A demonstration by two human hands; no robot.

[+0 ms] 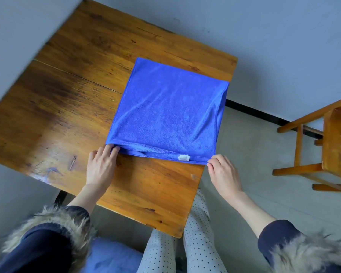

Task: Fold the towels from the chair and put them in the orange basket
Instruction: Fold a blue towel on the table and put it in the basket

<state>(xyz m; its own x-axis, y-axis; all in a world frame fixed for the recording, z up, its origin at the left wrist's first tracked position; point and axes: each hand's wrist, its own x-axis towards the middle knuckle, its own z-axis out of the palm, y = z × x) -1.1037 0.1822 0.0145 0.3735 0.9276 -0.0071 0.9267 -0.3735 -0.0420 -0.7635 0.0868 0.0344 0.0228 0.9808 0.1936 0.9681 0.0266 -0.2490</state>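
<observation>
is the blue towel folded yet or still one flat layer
Folded at least once: the blue towel lies on the table with two stitched edges stacked along its near side. Further folds cannot be told.

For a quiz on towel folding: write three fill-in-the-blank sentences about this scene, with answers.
1. The blue microfibre towel lies on the brown wooden ____.
2. The left hand and right hand each pinch a near ____ of the towel.
3. The small white label sits nearest the ____ hand.
Answers: table; corner; right
</observation>
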